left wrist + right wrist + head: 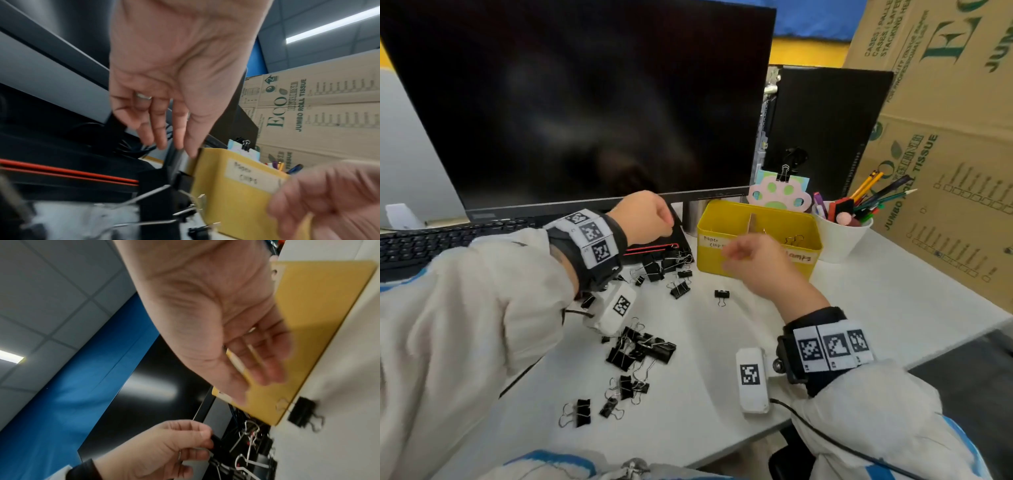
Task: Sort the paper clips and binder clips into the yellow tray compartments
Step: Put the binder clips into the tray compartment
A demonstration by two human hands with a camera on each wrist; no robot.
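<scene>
Mid-sort: right hand [748, 260] blurred in front of the yellow tray [804, 219], fingers loosely spread, empty. Left hand [643, 217] reaching behind the binder clips [640, 349] scattered on the worktop [722, 394], fingers relaxed. Next, probably: pinch a clip, carry to the right compartment

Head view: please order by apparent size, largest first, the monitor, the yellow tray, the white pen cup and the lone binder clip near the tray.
1. monitor
2. yellow tray
3. white pen cup
4. lone binder clip

None look alike.
</scene>
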